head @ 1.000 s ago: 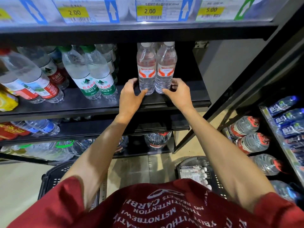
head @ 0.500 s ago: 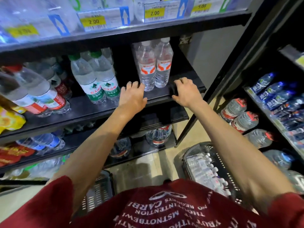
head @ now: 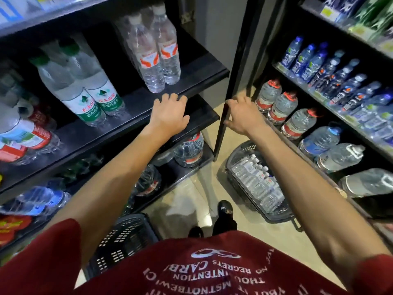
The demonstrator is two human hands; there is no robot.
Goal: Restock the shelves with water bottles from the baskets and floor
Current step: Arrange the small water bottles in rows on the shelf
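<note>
Basket (head: 242, 146) of small water bottles (head: 257, 182) is sitting on the floor below the right hand (head: 244, 118), the nearer; left hand (head: 170, 118) is hovering at the shelf edge (head: 209, 120); both loosely spread, empty.

Just beyond the left grip (head: 169, 116), two water bottles (head: 158, 58) are clear, glossy plastic with shiny printed labels. The shelf (head: 136, 104) by it looks matt black and smooth. Below the right grip (head: 242, 117), the basket (head: 244, 146) is dark perforated plastic; the floor (head: 204, 179) is pale, glossy.
</note>
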